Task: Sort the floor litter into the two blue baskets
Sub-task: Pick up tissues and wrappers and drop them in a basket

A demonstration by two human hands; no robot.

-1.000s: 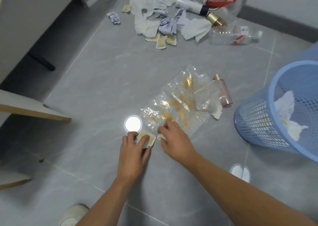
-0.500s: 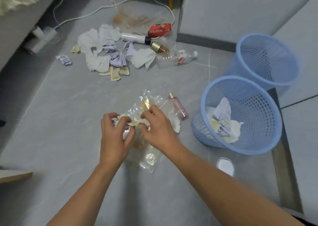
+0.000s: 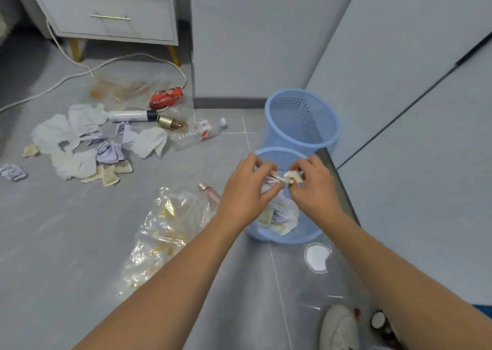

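Both hands hover over the near blue basket [image 3: 279, 239], which holds crumpled paper and wrappers. My left hand [image 3: 246, 189] pinches a small crumpled paper scrap [image 3: 271, 180] and my right hand [image 3: 312, 187] pinches a small beige wrapper [image 3: 292, 176]; the two scraps touch between my fingertips. The far blue basket [image 3: 302, 118] stands just behind against the wall, and its inside looks bare. A clear plastic bag [image 3: 159, 232] with yellow smears lies on the floor left of my left forearm, with a pink bottle [image 3: 210, 193] beside it.
A litter heap lies at the back left: white tissues [image 3: 69, 136], purple paper [image 3: 109, 152], beige sachets [image 3: 109, 175], a white tube [image 3: 133, 115], a clear water bottle [image 3: 198, 134], a red packet [image 3: 166, 98]. A white cable [image 3: 80, 74] runs to the drawer unit [image 3: 111, 16]. My shoe [image 3: 338, 328] is bottom right.
Both hands lifted from the floor by the plastic bag and moved right, carrying small scraps over the near basket. The view swung right and up, showing both baskets and the drawer unit.
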